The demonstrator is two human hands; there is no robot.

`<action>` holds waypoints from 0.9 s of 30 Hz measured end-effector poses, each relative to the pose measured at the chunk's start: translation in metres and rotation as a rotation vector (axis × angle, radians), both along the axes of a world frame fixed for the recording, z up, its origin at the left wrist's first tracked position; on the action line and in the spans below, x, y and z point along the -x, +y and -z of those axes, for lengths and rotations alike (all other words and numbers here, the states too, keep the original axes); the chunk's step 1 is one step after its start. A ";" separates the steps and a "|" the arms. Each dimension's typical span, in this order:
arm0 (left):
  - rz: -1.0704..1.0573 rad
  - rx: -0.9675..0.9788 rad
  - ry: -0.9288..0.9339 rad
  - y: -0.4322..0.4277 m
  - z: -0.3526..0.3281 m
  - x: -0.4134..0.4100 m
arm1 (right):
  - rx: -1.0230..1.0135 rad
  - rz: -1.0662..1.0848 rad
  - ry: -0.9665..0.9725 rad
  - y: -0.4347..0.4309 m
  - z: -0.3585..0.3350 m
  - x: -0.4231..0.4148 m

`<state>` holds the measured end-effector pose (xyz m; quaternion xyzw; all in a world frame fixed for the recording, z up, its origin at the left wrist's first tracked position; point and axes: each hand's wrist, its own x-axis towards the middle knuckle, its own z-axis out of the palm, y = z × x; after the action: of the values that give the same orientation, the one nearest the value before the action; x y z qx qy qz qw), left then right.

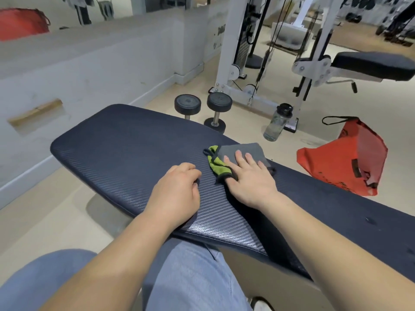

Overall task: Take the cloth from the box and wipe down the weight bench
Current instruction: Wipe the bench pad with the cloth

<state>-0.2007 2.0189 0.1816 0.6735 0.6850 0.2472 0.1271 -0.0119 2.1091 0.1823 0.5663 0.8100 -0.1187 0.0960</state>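
We lean over a long, dark navy padded weight bench with a woven, ribbed vinyl surface [125, 142], which runs from 10 o'clock to 4 o'clock across our view. The cloth, a grey microfibre square with a lime-green underside and dark trim [242, 153], is already out of its box and lies on the bench just past centre, towards 1 o'clock; no box is in sight. Our right hand [249, 178] lies flat on the cloth, fingers spread and pressing down rather than gripping. Our left hand [177, 194] rests just beside it at centre, fingers curled loosely into a half fist on the bare pad, holding nothing. We judge the wiping under way, with most of the pad left to cover, especially the broad end at 10 o'clock and the stretch at 4 o'clock. The bench top carries nothing else to block a stroke. Beyond it on the pale floor, at 12 o'clock, stand two black dumbbells on end [203, 108]; at 1 o'clock, a clear plastic water bottle with a black cap [277, 123]; at 2 o'clock, a slumped red plastic bag with a black strap [345, 158]. A white cable machine frame [226, 52] rises behind.
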 end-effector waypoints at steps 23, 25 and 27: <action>-0.104 -0.044 -0.009 -0.004 -0.006 0.029 | 0.013 -0.173 0.030 0.024 -0.004 0.056; -0.087 -0.083 -0.006 -0.005 -0.005 0.026 | 0.039 -0.283 0.052 -0.019 -0.009 0.030; -0.039 -0.118 -0.005 -0.005 -0.004 0.017 | 0.075 -0.377 0.080 -0.068 -0.011 -0.001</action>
<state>-0.2175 2.0137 0.1854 0.6658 0.6818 0.2912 0.0839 -0.0106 2.0411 0.1936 0.3955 0.8998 -0.1512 0.1050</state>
